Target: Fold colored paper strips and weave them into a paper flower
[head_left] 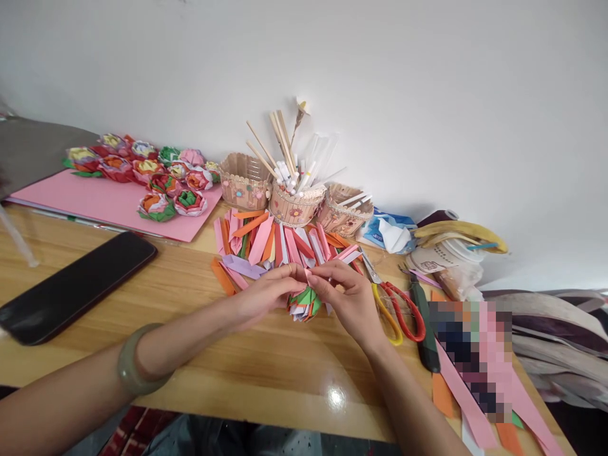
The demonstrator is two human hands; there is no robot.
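Observation:
My left hand point(273, 288) and my right hand point(346, 297) meet over the middle of the table. Their fingertips are closed on a partly made paper flower point(306, 304), a bundle of folded green, white and orange pieces. A bit of pink paper shows between the fingertips; the fingers cover most of it. Just behind the hands lies a pile of folded paper strips point(261, 240) in pink, orange, white and red. Beside my left fingers rests a purple strip point(244, 266). Red-and-yellow-handled scissors point(403, 310) lie right of my right hand.
Finished paper flowers point(154, 168) sit on pink sheets point(80, 196) at the left. A black phone point(78, 285) lies nearer. Decorated baskets point(297, 206) with sticks and pens stand against the wall. At right are a tissue pack point(387, 231), banana point(456, 233) and dark green cutter point(422, 323).

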